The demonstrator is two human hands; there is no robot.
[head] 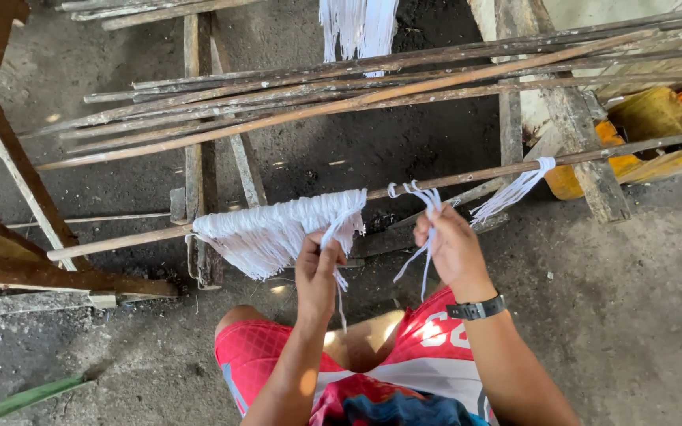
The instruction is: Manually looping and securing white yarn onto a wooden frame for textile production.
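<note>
I am pinching strands (333, 237) in my left hand (316, 272), my right hand (450, 246) gripping the loop (428, 201), keeping both taut and snug against the pole (467, 175).

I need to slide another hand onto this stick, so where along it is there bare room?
Bare stretch between the white string fringe and the right hand; another from the far string bunch toward the yellow container. Crowded under the fringe, where the left hand works.

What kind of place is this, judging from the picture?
Probably a small, rough craft workshop. White strings hang knotted along a wooden stick, more bare sticks lie across a worn wooden rack, and the floor is dirty concrete.
</note>
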